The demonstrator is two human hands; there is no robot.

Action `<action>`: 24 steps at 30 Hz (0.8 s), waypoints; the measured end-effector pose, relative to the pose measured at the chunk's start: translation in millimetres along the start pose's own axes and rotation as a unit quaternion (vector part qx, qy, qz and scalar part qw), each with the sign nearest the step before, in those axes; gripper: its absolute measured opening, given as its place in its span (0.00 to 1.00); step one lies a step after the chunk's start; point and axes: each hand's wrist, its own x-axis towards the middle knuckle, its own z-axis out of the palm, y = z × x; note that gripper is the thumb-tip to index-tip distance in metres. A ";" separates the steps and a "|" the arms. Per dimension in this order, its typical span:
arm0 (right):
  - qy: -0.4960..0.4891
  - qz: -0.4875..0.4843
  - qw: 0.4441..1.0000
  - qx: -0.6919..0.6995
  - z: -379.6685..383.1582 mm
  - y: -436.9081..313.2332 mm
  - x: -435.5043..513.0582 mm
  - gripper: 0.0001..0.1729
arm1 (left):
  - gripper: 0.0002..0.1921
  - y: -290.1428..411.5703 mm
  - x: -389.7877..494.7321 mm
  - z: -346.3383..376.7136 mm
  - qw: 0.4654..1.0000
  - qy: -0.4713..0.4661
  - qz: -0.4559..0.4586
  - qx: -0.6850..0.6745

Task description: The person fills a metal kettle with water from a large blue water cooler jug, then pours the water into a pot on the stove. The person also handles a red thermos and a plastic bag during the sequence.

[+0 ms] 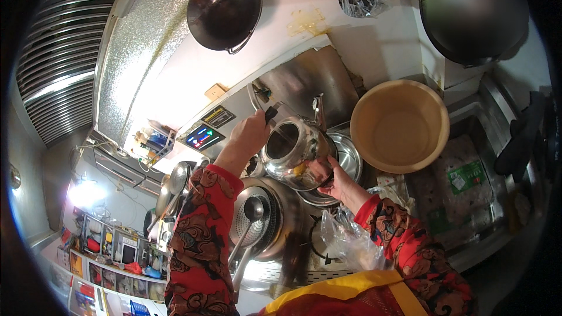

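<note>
A shiny stainless steel kettle (294, 169) is held tilted above the stove, its round mouth uncovered. My left hand (247, 138) is closed around its black-gripped handle (271, 114). Spread against the kettle's lower side is my right hand (340, 184), supporting it. The spout (319, 109) points away from me. Behind the kettle lie round metal pans or lids (349, 151). Below my left hand, a perforated skimmer (246, 224) and a ladle (253, 209) rest on a large metal pot (283, 210).
A tan plastic basin (400, 127) stands beside the metal sink (500, 210), which holds a package with a green label (466, 177). Clear plastic bags (353, 239) lie near my right forearm. Woks (224, 8) hang on the wall. A lit control panel (203, 137) is at left.
</note>
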 end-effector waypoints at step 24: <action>0.007 0.015 1.000 -0.001 -2.9 -1.1 2.0 0.41 | 0.13 6.1 -0.3 -4.9 1.000 -0.020 -0.018 -0.003</action>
